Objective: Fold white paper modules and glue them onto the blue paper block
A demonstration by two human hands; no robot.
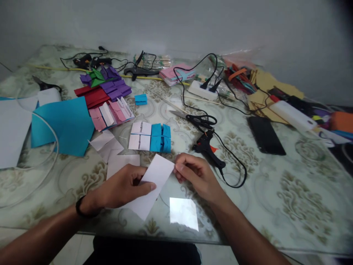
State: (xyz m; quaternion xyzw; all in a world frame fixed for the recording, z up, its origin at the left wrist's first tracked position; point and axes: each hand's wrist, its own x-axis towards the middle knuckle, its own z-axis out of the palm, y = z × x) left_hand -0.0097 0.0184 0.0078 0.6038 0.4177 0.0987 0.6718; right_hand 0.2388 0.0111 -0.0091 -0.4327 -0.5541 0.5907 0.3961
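Note:
Both of my hands hold a white sheet of paper [154, 180] just above the near edge of the glass-topped table [275, 198]. My left hand [124, 187] pinches its lower left side, thumb on top. My right hand [193, 175] grips its upper right corner with closed fingers. Just beyond the sheet lie folded white paper pieces [140, 136] and folded blue paper pieces [161, 138] side by side. More loose white paper [110, 147] lies to the left of my left hand.
A black glue gun [206, 147] with its cable and scissors [193, 117] lie right of the folded pieces. A phone [266, 134] is further right. A blue sheet [63, 125], red, pink and purple folded pieces [107, 92], a power strip [202, 90] and paper clutter fill the back.

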